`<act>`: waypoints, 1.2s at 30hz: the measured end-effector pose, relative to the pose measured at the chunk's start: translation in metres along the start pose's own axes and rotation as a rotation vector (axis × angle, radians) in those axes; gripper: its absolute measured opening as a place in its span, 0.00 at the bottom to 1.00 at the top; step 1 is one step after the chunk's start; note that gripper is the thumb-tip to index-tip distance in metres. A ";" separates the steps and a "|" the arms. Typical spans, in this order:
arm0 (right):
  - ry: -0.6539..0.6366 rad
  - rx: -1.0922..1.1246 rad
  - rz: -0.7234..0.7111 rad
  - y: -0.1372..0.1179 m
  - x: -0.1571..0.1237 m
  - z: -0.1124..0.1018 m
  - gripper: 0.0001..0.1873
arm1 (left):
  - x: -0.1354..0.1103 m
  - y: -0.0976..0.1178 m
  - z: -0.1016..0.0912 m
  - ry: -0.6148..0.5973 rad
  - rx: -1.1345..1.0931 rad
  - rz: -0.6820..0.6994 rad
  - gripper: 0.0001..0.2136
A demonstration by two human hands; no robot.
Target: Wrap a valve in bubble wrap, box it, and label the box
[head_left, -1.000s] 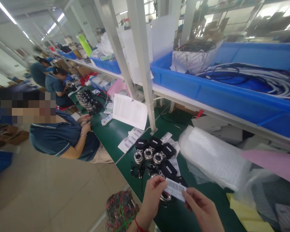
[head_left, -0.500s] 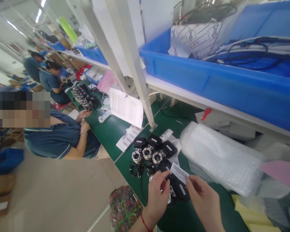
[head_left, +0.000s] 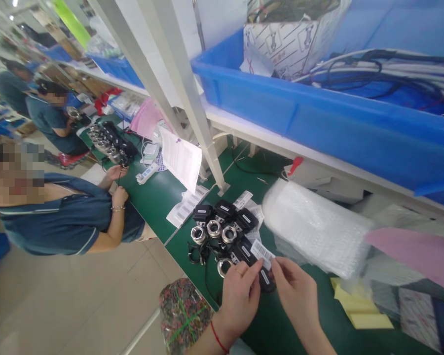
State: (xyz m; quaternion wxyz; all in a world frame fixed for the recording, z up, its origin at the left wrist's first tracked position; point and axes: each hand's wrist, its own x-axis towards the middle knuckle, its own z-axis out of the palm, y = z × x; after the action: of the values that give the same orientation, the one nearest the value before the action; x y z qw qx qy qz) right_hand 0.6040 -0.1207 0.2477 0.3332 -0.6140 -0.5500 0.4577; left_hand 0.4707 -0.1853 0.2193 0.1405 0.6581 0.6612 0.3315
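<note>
A white barcode label [head_left: 262, 252] is pinched at its right end between the thumb and fingers of my right hand [head_left: 298, 291]. My left hand [head_left: 240, 296] is at the label's lower edge, its index fingertip touching it, the thumb apart and the other fingers bent. Directly beneath the label are black valve actuators [head_left: 246, 250] with small white stickers, partly hidden by my hands. A metal ring-shaped valve body [head_left: 225, 266] shows beside my left hand. Just beyond, several similar units with black housings [head_left: 225, 209] and metal valve bodies [head_left: 214, 228] stand in a group with black cables [head_left: 196, 252].
Bubble-wrap sheets [head_left: 314, 227] lie to the right, with yellow paper [head_left: 358, 305] nearer. A blue bin [head_left: 299, 108] of cables sits on the shelf above, beside a metal post [head_left: 207, 143]. Sheets of labels [head_left: 187, 207] lie further left. A co-worker [head_left: 66, 212] sits at the left.
The view has shifted, so the bench things appear further left. My left index fingertip has come to the label's lower edge; my right hand keeps its hold on the label.
</note>
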 end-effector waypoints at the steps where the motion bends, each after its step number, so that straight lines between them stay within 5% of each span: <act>1: -0.001 -0.008 -0.008 0.000 0.000 0.000 0.26 | 0.000 0.000 0.000 0.004 0.002 -0.009 0.19; 26: 0.004 -0.079 0.001 0.006 -0.016 0.001 0.25 | -0.015 -0.001 -0.012 0.006 -0.058 -0.049 0.20; 31: -0.008 -0.116 0.015 0.025 -0.028 -0.010 0.26 | -0.029 0.004 -0.016 -0.115 -0.220 -0.168 0.14; 36: -0.233 -0.034 0.045 0.065 -0.055 -0.026 0.24 | -0.047 -0.005 -0.009 -0.101 -0.368 -0.436 0.02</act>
State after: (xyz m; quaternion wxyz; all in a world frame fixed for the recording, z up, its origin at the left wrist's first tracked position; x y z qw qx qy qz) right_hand 0.6533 -0.1836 0.2086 0.2465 -0.5744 -0.5788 0.5238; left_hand 0.4654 -0.2322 0.2113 0.3585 0.4796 0.7078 0.3747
